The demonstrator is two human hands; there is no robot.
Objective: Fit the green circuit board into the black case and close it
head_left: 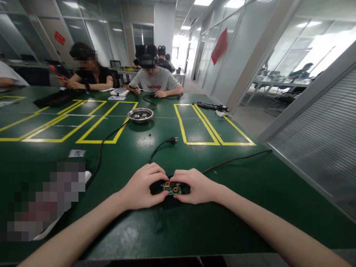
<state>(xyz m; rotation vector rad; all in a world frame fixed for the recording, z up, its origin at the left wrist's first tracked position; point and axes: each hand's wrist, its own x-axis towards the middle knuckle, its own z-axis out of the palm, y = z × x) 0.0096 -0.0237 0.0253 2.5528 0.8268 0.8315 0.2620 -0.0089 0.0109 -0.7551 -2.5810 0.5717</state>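
A small black device (170, 190) lies on the green table (194, 230) close in front of me, its case open so that a green circuit board with copper coils shows. My left hand (141, 189) grips its left side with the fingers curled round it. My right hand (194, 186) grips its right side the same way. Both thumbs press near the board. A black cable (236, 159) runs from the device to the right, and another black cable with a plug (172, 140) lies just beyond my hands.
A metal bowl (140, 115) holding small parts stands mid-table among yellow tape rectangles (203, 128). A blurred white object (47, 207) lies at my left. A black tool (211, 106) rests at the far right. Two people (154, 79) work across the table. The table edge drops off at the right.
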